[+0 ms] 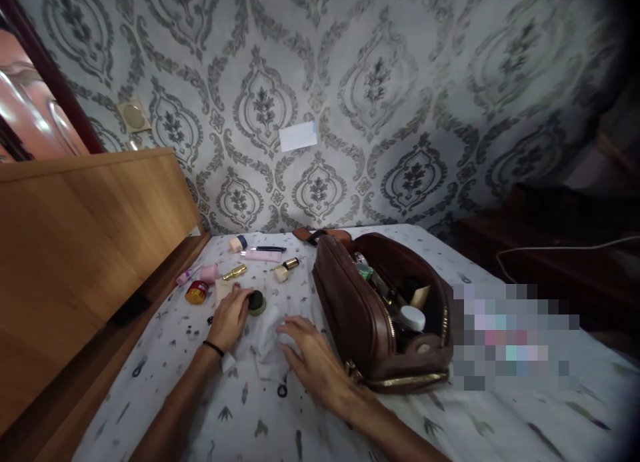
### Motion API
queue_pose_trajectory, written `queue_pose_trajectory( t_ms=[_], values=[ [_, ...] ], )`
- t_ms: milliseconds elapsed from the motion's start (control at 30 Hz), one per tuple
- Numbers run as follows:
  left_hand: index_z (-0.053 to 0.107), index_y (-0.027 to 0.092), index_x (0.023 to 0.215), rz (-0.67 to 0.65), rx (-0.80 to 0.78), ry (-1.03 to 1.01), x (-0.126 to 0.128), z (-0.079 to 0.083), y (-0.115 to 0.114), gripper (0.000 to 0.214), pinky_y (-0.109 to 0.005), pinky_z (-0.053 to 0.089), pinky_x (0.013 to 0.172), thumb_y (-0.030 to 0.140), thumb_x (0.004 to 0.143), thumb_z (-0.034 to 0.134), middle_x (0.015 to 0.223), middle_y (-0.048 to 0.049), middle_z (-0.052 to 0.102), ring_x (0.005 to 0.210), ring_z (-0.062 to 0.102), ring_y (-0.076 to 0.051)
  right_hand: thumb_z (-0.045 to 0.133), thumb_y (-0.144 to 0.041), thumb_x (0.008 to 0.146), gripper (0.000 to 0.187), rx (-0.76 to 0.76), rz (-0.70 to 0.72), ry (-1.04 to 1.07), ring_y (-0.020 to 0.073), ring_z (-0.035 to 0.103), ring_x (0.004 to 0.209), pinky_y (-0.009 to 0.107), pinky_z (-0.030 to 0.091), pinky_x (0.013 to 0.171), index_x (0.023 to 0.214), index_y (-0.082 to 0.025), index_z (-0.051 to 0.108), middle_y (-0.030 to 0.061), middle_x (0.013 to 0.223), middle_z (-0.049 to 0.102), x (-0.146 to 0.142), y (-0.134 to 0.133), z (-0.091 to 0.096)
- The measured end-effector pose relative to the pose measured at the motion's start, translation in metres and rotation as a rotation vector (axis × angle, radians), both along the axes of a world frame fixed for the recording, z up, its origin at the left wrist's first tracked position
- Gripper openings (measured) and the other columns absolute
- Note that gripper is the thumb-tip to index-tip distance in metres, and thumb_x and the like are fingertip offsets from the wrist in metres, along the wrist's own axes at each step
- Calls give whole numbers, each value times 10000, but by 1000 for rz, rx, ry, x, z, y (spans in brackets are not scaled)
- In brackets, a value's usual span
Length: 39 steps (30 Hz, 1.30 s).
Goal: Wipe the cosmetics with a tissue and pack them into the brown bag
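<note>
My left hand [231, 320], with a dark band at the wrist, reaches palm down among small cosmetics. Its fingertips are beside a dark green-lidded jar [257, 303] and a pale item [223, 289]; the back of the hand hides its grip. My right hand [314, 361] has its fingers apart and thumb spread, close to a crumpled white tissue-like piece [269, 345] on the sheet. Whether the fingertips touch it is unclear. Right of that hand stands a brown leather toiletry bag [350, 309], unzipped, with a white-lidded jar [413, 318] and several other containers inside.
On the patterned sheet [260, 429] lie a red-and-amber jar [197, 292], pink tube [263, 256], gold tube [235, 272], cream bottle [281, 273] and navy-lidded jar [238, 243]. A wooden panel [95, 235] borders the left; wallpaper [310, 69] covers the wall behind. A blurred patch [505, 335] sits right.
</note>
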State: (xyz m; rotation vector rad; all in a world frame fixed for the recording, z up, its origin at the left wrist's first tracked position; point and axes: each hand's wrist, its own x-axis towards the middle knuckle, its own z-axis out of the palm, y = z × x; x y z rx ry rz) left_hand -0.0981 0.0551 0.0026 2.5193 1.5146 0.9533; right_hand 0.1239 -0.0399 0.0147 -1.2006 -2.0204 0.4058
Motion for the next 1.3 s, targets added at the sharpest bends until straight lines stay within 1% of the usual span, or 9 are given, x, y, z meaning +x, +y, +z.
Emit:
queue_pose_trajectory(
  t_ms=[200,400,533,633,767,900,1067,1200,1300],
  values=[
    [570,233,1211,47,101,107,2,-11,0,359,-452,476,1022,175,956,325,1124,-100,673,1252,554,-276,502,-111,859,356,-91,-92,-107,279,532,1235,460,408,1078,1192,-146,624,161,1319,584,-24,21,-11],
    [562,207,1226,41,83,134,2,-9,-3,367,-452,484,1002,169,964,307,1113,-114,680,1237,562,-276,506,-109,871,331,-116,-64,-150,282,538,1211,452,379,1097,1171,-137,644,144,1264,620,-24,20,-19],
    [558,202,1223,49,75,122,2,-10,-4,359,-458,478,1004,168,963,313,1169,-125,660,1271,528,-284,519,-124,870,317,-105,-56,-110,276,549,1191,436,408,1070,1155,-163,651,128,1248,624,-22,20,-20],
    [583,222,1149,32,57,78,1,-2,1,308,-448,476,1006,199,963,338,1137,-101,659,1211,560,-260,521,-115,860,321,-103,-63,-69,269,552,1186,439,403,1075,1149,-168,651,126,1235,629,-22,21,-24],
    [593,202,1091,42,-1,187,2,26,31,258,-407,470,1001,215,952,377,1143,-98,645,1139,579,-238,523,-110,852,323,-104,-59,-25,268,541,1197,450,392,1084,1140,-180,652,118,1238,628,-22,22,-29],
    [598,169,1133,93,-72,332,9,44,88,271,-413,430,1031,179,929,419,1185,-124,636,1185,546,-264,527,-101,844,323,-111,-61,-4,258,536,1202,437,395,1082,1132,-176,651,112,1241,623,-23,22,-29],
    [546,144,1265,170,-151,426,24,34,149,359,-481,404,1041,147,907,516,1317,-161,564,1258,497,-298,551,-109,843,306,-129,-67,10,245,539,1195,420,384,1094,1118,-191,655,89,1227,632,-22,19,-25],
    [537,170,1289,204,-173,494,30,23,168,403,-539,435,1016,316,918,597,1370,-116,518,1231,519,-287,565,-118,843,290,-124,-81,26,234,540,1185,402,387,1093,1106,-199,656,79,1221,634,-21,17,-24],
    [542,174,1281,220,-180,540,30,19,172,398,-518,473,981,334,920,596,1340,-111,539,1182,554,-272,567,-122,845,276,-118,-83,29,230,541,1175,396,396,1080,1095,-199,657,79,1204,637,-22,18,-26]
  ],
)
